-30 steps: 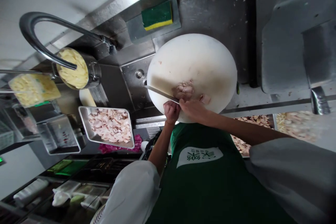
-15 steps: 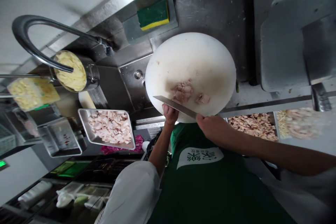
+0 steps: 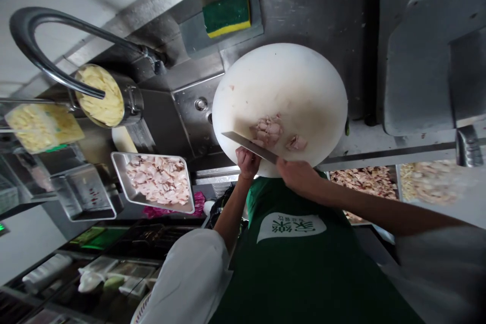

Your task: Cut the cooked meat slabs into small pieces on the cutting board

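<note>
My right hand [image 3: 300, 176] is closed round the handle of a cleaver [image 3: 248, 146], whose broad blade points left across the near edge of a round white cutting board [image 3: 281, 73]. Just behind the blade, my left hand [image 3: 248, 162] has its fingers curled together on a bit of pale raw meat [image 3: 258, 143]; the blade partly hides the fingertips. Beyond the blade lies a small heap of cut meat pieces [image 3: 270, 126]. A separate piece of meat [image 3: 296, 142] rests to the right of it on the board.
A metal tray of sliced pale meat [image 3: 157, 179] stands at left, below a pot of yellow slices [image 3: 102, 95] and a curved faucet [image 3: 56, 21]. Behind the board lies a green and yellow sponge [image 3: 228, 14]. Containers of chopped meat [image 3: 362, 182] are at right.
The cleaver and my right hand have shifted slightly left and up, the blade still beside my left hand. The view has moved a little; the meat pieces look much the same.
</note>
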The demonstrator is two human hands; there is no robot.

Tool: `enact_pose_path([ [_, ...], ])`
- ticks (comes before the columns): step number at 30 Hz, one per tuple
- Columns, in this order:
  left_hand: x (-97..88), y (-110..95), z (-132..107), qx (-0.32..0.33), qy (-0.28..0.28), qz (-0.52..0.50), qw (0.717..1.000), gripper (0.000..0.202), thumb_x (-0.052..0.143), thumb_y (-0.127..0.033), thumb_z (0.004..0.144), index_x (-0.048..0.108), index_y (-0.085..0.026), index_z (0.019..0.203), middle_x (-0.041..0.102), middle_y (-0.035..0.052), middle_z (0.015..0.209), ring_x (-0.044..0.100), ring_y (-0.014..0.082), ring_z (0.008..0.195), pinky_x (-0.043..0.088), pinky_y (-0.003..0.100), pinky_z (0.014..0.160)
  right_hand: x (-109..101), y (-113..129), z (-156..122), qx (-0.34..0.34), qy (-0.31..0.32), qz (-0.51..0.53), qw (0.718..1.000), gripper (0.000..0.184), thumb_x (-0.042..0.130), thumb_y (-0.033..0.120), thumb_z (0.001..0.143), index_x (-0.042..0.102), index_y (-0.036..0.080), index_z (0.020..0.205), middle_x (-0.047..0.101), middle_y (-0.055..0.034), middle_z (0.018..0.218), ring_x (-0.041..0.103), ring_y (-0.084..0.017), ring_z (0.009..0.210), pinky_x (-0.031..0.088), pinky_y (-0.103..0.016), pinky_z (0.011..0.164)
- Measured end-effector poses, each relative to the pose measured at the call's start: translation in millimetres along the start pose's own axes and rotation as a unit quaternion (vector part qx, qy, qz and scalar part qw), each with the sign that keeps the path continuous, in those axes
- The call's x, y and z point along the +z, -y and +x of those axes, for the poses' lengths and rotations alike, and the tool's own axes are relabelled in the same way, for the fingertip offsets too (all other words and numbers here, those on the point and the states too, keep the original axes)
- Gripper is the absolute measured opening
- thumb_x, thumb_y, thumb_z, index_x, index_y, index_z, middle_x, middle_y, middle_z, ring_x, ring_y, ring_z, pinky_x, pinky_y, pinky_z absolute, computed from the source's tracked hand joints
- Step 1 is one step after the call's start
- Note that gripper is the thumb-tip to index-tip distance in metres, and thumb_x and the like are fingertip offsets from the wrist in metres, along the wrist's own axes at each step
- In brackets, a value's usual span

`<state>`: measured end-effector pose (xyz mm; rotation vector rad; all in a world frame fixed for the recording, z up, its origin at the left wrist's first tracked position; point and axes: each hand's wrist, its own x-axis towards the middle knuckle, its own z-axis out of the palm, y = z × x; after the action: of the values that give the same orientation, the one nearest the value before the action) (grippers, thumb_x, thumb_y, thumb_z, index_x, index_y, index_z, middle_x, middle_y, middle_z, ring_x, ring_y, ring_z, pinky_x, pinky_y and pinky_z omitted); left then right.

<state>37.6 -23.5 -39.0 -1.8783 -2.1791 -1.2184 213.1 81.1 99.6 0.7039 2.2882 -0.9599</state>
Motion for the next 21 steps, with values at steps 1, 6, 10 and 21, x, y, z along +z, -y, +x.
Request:
enact_pose_path([
  [1, -0.3, -0.9, 0.8, -0.004, -0.001, -0.001, 1.000, 0.004, 0.059, -0.021, 0.088, 0.061, -0.019, 0.085, 0.061, 0.0055, 0.083, 0.059, 0.0190, 0.087, 0.047, 0.036, 0.077, -2.7, 1.0, 12.8, -0.014, -0.019, 0.008, 1.000, 0.033, 0.028, 0.003, 0.091, 0.054, 0.005, 0.112, 0.071, -0.0191, 0.089, 0.071, -0.027, 0.082, 0.045, -0.029, 0.064],
  [6, 0.8, -1.4, -1.4, -0.018, 0.015, -0.001, 1.000, 0.007, 0.057, -0.024, 0.090, 0.063, -0.019, 0.093, 0.063, 0.0077, 0.091, 0.060, 0.0193, 0.091, 0.048, 0.037, 0.080, -14.7, 0.2, 25.3, -0.033, -0.022, 0.008, 0.999, 0.036, 0.030, 0.007, 0.091, 0.054, 0.007, 0.118, 0.072, -0.0180, 0.088, 0.069, -0.029, 0.081, 0.044, -0.032, 0.066],
  [10, 4.0, 6.7, -13.1, -0.022, 0.027, 0.041, 0.999, 0.024, 0.054, -0.033, 0.091, 0.058, -0.020, 0.071, 0.058, 0.0049, 0.075, 0.057, 0.0185, 0.079, 0.046, 0.037, 0.076, -16.3, 3.1, -18.5, 0.017, 0.035, 0.017, 0.999, 0.036, 0.029, 0.006, 0.090, 0.057, 0.010, 0.112, 0.071, -0.0152, 0.079, 0.069, -0.028, 0.074, 0.042, -0.031, 0.061],
  [21, 3.5, 14.8, -23.3, -0.059, 0.061, 0.022, 0.996, 0.028, 0.054, -0.038, 0.090, 0.059, -0.019, 0.069, 0.057, 0.0059, 0.075, 0.054, 0.0202, 0.079, 0.043, 0.041, 0.081, -14.8, 3.3, -31.5, 0.018, 0.054, -0.004, 0.998, 0.031, 0.034, 0.000, 0.086, 0.056, 0.008, 0.107, 0.071, -0.0129, 0.075, 0.070, -0.023, 0.069, 0.044, -0.028, 0.057],
])
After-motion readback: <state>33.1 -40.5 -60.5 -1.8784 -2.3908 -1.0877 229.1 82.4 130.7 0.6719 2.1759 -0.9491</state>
